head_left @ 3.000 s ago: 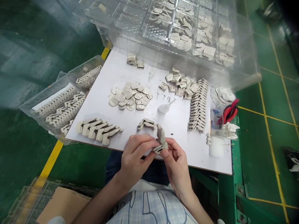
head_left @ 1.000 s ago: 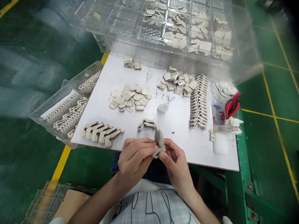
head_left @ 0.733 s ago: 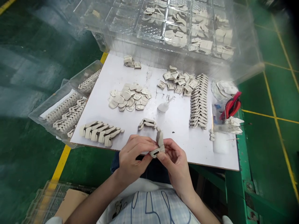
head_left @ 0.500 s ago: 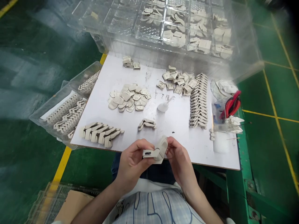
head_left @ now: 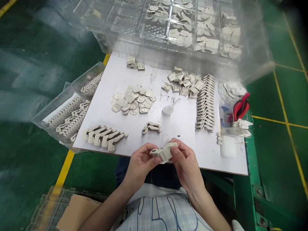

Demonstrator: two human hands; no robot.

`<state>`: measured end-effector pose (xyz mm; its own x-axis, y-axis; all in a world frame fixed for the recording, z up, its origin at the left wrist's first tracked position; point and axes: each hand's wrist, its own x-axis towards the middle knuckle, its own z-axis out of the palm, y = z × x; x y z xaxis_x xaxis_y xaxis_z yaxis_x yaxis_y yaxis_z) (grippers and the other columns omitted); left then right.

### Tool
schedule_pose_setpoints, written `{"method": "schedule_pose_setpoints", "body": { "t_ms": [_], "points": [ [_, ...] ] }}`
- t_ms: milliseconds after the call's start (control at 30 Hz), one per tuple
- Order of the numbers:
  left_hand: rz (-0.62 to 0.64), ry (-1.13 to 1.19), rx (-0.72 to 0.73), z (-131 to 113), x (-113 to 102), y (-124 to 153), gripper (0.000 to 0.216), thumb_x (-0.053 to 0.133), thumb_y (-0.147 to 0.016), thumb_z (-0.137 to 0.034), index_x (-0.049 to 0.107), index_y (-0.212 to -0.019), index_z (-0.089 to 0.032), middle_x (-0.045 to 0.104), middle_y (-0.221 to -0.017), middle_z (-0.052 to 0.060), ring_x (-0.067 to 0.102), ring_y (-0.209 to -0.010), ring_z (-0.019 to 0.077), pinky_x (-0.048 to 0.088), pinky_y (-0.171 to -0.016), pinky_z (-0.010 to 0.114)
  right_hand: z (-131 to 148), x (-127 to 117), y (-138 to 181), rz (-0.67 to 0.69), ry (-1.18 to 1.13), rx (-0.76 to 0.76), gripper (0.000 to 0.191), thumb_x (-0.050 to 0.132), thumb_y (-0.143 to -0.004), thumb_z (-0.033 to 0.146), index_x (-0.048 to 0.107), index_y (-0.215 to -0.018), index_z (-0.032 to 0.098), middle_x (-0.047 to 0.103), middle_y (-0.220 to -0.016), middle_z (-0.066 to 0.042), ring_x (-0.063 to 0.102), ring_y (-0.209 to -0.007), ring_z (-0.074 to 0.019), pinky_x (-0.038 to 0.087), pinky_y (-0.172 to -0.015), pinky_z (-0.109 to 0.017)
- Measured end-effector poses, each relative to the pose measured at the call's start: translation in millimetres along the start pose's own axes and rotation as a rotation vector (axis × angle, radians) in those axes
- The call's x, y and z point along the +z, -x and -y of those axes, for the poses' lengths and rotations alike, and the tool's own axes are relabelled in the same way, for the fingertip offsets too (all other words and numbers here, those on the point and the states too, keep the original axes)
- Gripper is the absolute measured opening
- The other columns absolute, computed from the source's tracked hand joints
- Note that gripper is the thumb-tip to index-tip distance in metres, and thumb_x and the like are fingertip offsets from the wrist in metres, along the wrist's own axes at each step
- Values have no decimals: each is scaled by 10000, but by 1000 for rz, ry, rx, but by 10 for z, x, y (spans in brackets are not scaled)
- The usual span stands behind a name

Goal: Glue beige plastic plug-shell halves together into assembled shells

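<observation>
Both hands grip one off-white hinged plastic piece (head_left: 165,152) above the front edge of the white board. My left hand (head_left: 141,162) pinches its left end between thumb and fingers. On the right end, the thumb and fingers of my right hand (head_left: 185,160) are closed. Just beyond the hands lies a small folded group of similar pieces (head_left: 151,127). A row of angled hinged pieces (head_left: 104,137) stands to the left. Farther back are a pile of rounded flat covers (head_left: 133,100) and a small white dropper bottle (head_left: 169,109).
A pile of square slotted parts (head_left: 185,81) adjoins a long stacked row (head_left: 205,104) on the right. Red-handled pliers (head_left: 241,107) sit in a clear box at the right edge. Clear compartment trays stand behind (head_left: 154,32) and at the left (head_left: 38,120).
The hinged piece has been tilted flatter, and my right thumb has come over its right end. My left hand keeps its hold on the left end.
</observation>
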<state>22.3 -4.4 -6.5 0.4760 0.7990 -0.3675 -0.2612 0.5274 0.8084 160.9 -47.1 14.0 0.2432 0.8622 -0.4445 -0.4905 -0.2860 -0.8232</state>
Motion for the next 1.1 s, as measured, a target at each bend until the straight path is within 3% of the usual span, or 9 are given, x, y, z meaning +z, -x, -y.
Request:
{"method": "schedule_pose_setpoints", "body": {
  "t_ms": [200,267,400,500,567,633,733,800,1100],
  "points": [
    [24,156,-159,48,-28,-38,391,882,-707,-460,681,-888,-178,639,-732,1,586,-661,115,535,-642,234,29,-83,4,1,210,-125,381,724,-863,504,564,-692,202,431,-685,32,390,-619,-111,358,-547,-232],
    [19,250,-220,25,-22,-38,384,870,-727,-459,697,-929,-182,665,-792,17,599,-694,118,563,-724,259,69,-166,-3,32,301,-203,279,692,-891,489,668,-852,214,540,-785,2,495,-683,-133,444,-615,-252],
    [-13,438,-330,-71,55,-4,437,889,-713,-438,688,-1028,-212,695,-967,22,631,-796,112,557,-873,275,125,-311,16,102,524,-495,407,641,-937,245,603,-1336,312,577,-1351,-93,634,-1130,-234,552,-926,-377],
    [24,398,-372,-115,95,42,460,831,-778,-480,655,-1112,-216,673,-923,8,626,-769,106,549,-819,257,124,-321,47,153,752,-737,437,644,-897,59,680,-1253,309,664,-1244,-74,662,-1123,-212,579,-919,-349],
    [42,239,-242,-108,87,77,484,699,-861,-588,635,-1173,-225,670,-935,20,636,-763,125,550,-769,272,111,-294,64,103,791,-837,428,659,-874,9,717,-1186,296,706,-1037,-39,691,-946,-167,595,-790,-281],
    [7,-68,43,-86,65,104,537,655,-874,-622,619,-1248,-238,681,-1074,60,672,-891,179,557,-831,322,96,-266,78,35,797,-857,417,673,-861,-5,727,-1158,282,697,-949,-25,679,-844,-149,586,-701,-258],
    [-97,-594,532,-63,54,117,453,784,-841,-389,638,-1242,-239,690,-1151,76,671,-1047,216,550,-919,339,69,-235,104,-20,801,-861,418,684,-849,-11,729,-1152,273,686,-921,-26,669,-808,-151,573,-649,-264],
    [-175,-794,746,-63,72,109,289,764,-855,-216,668,-1127,-229,716,-1017,48,688,-940,184,572,-829,300,49,-217,124,-30,792,-876,429,691,-839,-17,727,-1156,270,680,-910,-28,664,-792,-151,562,-619,-266],
    [-261,-924,943,-119,116,66,154,681,-889,-91,664,-982,-214,732,-835,18,682,-763,159,559,-707,300,-31,-95,146,-51,765,-957,400,681,-837,-17,695,-1138,246,676,-869,-29,653,-747,-159,555,-585,-285]
  ]
}}
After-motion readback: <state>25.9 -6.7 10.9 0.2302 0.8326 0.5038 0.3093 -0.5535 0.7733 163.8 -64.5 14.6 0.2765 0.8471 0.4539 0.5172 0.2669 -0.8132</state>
